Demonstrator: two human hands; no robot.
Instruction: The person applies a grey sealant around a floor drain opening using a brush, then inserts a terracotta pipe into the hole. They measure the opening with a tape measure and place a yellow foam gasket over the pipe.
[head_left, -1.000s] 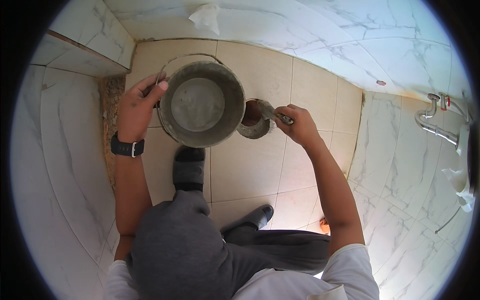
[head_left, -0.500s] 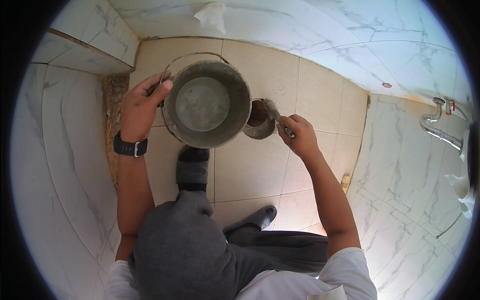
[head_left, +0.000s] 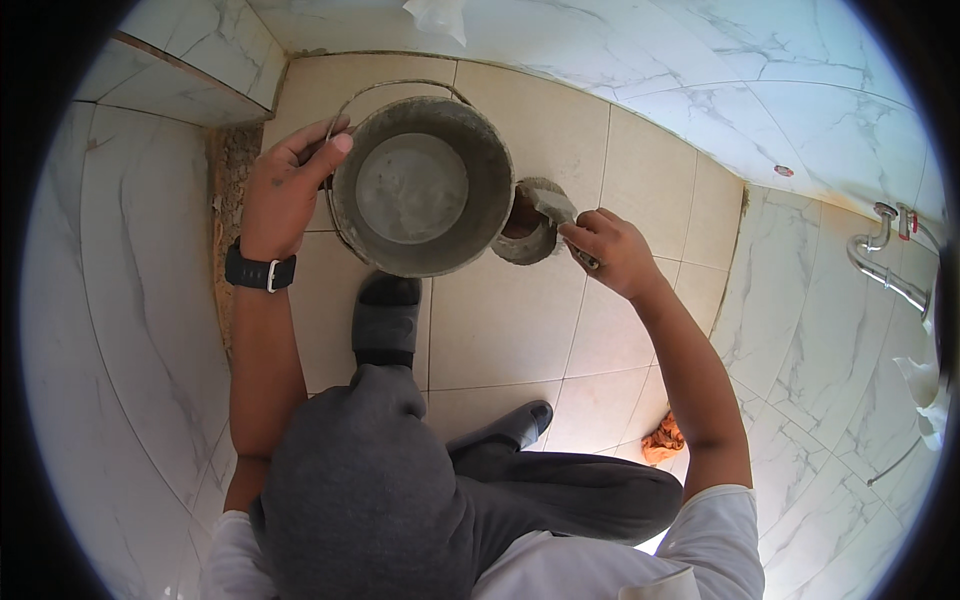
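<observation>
My left hand [head_left: 285, 190], a black watch on its wrist, is closed at the left side of a grey, cement-smeared bucket [head_left: 488, 185], with its thumb on the rim near the wire handle [head_left: 405, 83]. Only a whitish-grey film shows on the bucket's bottom. Right beside the bucket stands a small round pot [head_left: 530, 248], crusted grey outside and reddish-brown inside. Wrapped round the handle of a putty knife [head_left: 555, 205] are the fingers of my right hand [head_left: 618, 252]. Its wet, grey-coated blade lies over the pot's mouth and hides part of it.
Beige floor tiles [head_left: 500, 330] run between marble-patterned walls [head_left: 150, 260]. Rough, broken material [head_left: 236, 180] lines the left wall's foot. A chrome drain pipe [head_left: 885, 270] juts from the right wall. An orange rag [head_left: 663, 440] lies near my right elbow. My slippered foot [head_left: 387, 320] is just below the bucket.
The view has shifted slightly. My right hand has turned the putty knife, so its blade shows broader over the pot. My left hand keeps its hold, and the orange rag has come into sight.
</observation>
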